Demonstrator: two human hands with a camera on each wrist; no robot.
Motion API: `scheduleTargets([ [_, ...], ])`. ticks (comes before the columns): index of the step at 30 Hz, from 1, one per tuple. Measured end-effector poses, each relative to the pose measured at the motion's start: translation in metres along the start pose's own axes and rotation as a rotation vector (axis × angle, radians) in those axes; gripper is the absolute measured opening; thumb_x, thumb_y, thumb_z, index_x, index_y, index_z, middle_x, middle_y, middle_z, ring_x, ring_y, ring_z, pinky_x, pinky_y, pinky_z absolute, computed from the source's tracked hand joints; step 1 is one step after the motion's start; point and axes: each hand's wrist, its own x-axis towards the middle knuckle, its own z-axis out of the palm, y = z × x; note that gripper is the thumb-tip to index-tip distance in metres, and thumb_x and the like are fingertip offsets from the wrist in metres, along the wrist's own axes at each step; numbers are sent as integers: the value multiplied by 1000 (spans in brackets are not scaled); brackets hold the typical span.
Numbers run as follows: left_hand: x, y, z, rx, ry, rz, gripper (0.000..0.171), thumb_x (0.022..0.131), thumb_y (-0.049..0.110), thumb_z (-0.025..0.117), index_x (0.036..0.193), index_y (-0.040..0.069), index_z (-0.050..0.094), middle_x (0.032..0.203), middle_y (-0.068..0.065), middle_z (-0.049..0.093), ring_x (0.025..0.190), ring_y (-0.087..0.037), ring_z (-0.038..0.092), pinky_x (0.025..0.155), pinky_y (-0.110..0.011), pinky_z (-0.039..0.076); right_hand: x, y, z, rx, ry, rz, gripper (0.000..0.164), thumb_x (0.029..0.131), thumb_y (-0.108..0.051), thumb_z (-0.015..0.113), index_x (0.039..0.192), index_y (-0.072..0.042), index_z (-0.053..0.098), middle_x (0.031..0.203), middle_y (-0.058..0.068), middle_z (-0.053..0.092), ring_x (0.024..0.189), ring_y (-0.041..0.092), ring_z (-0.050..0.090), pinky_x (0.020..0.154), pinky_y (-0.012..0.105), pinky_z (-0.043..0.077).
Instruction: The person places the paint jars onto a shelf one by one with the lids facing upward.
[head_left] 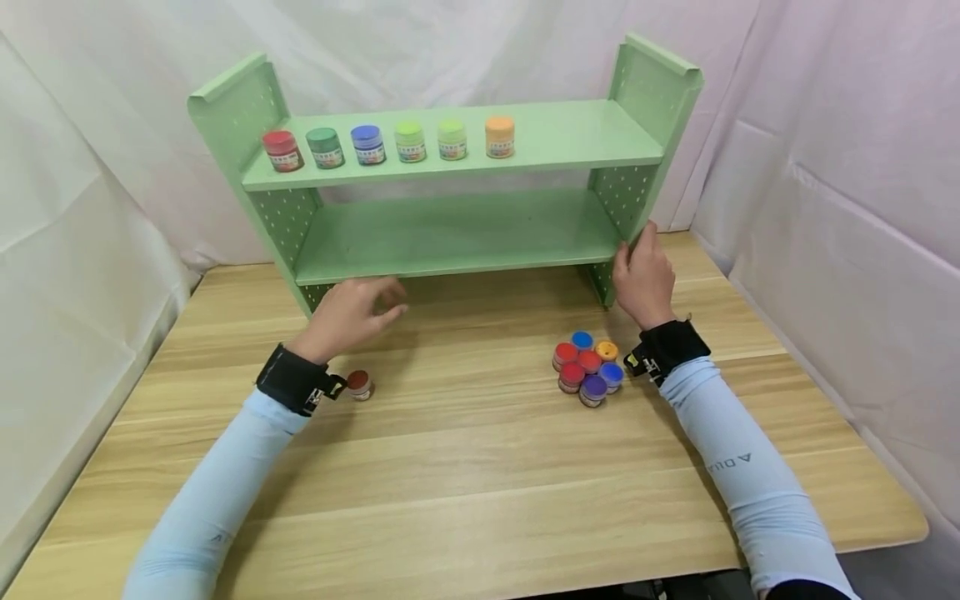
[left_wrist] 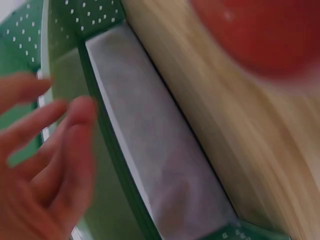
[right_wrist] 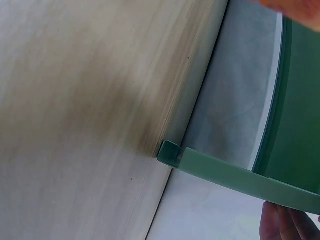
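Observation:
A green two-tier shelf (head_left: 457, 233) stands at the back of the table. My right hand (head_left: 647, 282) grips its right side panel (right_wrist: 240, 176) low down, fingers (right_wrist: 285, 222) against the outer face. Just in front of the lower tier's left end is my left hand (head_left: 351, 312), empty, with thumb and fingers apart and loosely bent. Close by the left wrist, a small jar with a dark red lid (head_left: 360, 383) stands on the table. On the upper tier, several paint-like jars (head_left: 412, 143) with red, green, blue, lime and orange lids form a row toward the left.
Near my right forearm, several lidded jars (head_left: 590, 364) in red, blue, purple and orange sit in a tight cluster on the wooden table (head_left: 450, 483). White cloth (head_left: 847, 167) hangs behind and at both sides. The table's front edge runs below the right arm.

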Motion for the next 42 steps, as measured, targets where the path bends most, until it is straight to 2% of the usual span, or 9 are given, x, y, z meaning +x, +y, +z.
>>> scheduleTargets([
  [2,-5,-7,-3,-1,-143,-53,28,97,31,71,117,11,73,99,-6,79,87,-24,74,80,-47,58,-1,0,0,-3,-7,2,44,108,-24,38,140,5,41,117,35,64,87,56,66,65,67,48],
  [5,-10,-15,-11,-10,-303,-105,39,96,35,73,125,9,71,103,-6,79,91,-22,75,84,-47,58,-3,1,-2,-6,-4,9,43,107,-23,38,140,6,41,115,35,64,85,55,65,64,66,46],
  [10,-16,-24,-27,-48,-480,-167,53,92,38,77,133,6,67,106,-7,79,94,-20,73,86,-45,58,-3,4,-4,-9,1,19,44,107,-24,38,139,6,40,114,35,64,84,54,65,64,64,46],
  [14,-20,-27,-32,-84,-593,-195,45,91,42,77,124,12,73,114,-6,78,104,-23,72,92,-47,56,-4,4,-6,-10,-4,20,45,108,-24,37,141,6,39,117,36,64,86,54,65,65,65,46],
  [19,-22,-30,-31,-99,-621,-180,33,91,44,77,111,19,79,116,-3,77,107,-23,71,94,-47,56,-4,3,-6,-11,1,22,44,107,-23,38,140,6,40,116,36,64,87,55,65,66,66,46],
  [25,-23,-28,-38,-70,-661,-219,29,85,49,80,95,22,80,101,5,76,89,-13,62,77,-33,51,-3,0,-3,-5,-16,17,45,108,-24,37,141,6,39,114,34,64,86,53,64,66,64,47],
  [30,-25,-25,-39,-129,-711,-263,28,79,47,86,86,21,79,93,4,72,83,-14,56,70,-29,47,-2,0,-2,-11,-3,6,44,108,-24,37,140,6,40,111,34,64,81,52,64,64,63,46],
  [36,-26,-26,-34,-189,-725,-249,23,75,35,90,84,17,80,90,3,71,79,-13,56,67,-29,47,-1,-1,-1,-9,-8,3,44,107,-24,38,139,6,40,114,34,64,81,50,65,64,61,47],
  [42,-25,-25,-28,-207,-752,-242,10,79,24,87,86,19,81,92,5,74,83,-12,59,70,-29,50,-1,-1,-1,-15,-12,0,44,108,-23,37,139,7,39,114,35,64,83,53,65,65,64,47],
])
